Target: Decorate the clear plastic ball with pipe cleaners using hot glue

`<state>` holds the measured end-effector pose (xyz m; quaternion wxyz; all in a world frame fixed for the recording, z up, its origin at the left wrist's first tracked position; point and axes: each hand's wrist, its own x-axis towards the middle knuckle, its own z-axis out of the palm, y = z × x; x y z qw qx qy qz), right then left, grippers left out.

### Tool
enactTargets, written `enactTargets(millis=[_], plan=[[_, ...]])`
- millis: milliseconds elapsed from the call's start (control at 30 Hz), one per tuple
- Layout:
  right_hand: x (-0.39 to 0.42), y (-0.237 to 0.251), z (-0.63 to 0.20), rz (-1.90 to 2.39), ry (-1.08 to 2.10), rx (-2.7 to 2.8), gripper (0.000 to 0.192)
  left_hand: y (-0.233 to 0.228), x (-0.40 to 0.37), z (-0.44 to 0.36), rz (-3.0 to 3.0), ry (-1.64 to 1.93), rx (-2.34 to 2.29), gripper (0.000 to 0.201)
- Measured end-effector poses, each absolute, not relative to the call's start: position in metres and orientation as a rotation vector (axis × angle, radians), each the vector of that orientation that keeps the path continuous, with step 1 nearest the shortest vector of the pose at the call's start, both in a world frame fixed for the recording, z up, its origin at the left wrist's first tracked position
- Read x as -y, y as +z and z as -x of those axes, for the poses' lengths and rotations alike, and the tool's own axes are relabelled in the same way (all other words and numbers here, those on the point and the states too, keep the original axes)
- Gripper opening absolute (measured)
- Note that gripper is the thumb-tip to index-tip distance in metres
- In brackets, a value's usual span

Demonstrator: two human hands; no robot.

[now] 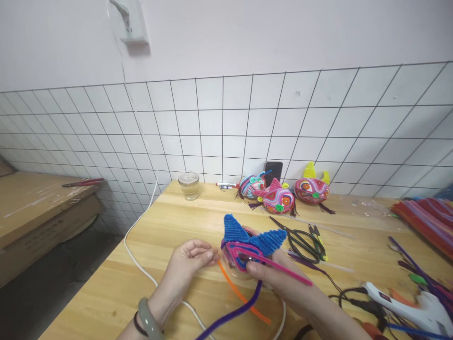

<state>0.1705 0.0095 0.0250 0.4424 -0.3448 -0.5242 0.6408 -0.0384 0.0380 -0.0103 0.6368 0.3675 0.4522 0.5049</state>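
Note:
My right hand [272, 274] grips a clear round ball partly covered with coiled pink and blue pipe cleaners [235, 255]. Two blue ear shapes [235, 230] stick up from its top. A loose pink pipe cleaner [290, 273] juts from it to the right, and a purple pipe cleaner [233, 312] hangs down towards the front. Just left of the ball, my left hand [196, 255] is closed in a pinch at the upper end of an orange pipe cleaner [240, 295]. The ball's far side and most of my right fingers are hidden.
Behind lie black scissors [306, 245] and small snips [316, 241]. Three decorated balls [278, 198] and a phone [274, 171] sit near the wall, with a lidded glass cup [189, 186] leftward. A white glue gun [406, 307] and bundled pipe cleaners [428, 222] are right.

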Motion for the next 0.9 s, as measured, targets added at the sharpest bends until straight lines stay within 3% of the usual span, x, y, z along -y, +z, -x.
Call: enactTargets(millis=[200,433,700,900], plan=[[-0.01,0.024,-0.171,0.84,1.59,1.317,0.068,-0.012,-0.04,0.04,-0.88,1.179,-1.072,0.032],[-0.011,0.022,-0.172,0.836,1.557,1.37,0.042,-0.012,-0.039,0.041,-0.874,1.172,-1.083,0.031],[-0.009,0.028,-0.169,0.826,1.607,1.295,0.066,-0.009,-0.041,0.042,-0.814,1.247,-1.039,0.039],[-0.006,0.037,-0.166,0.822,1.623,1.286,0.058,-0.01,-0.041,0.042,-0.911,1.195,-1.058,0.04]])
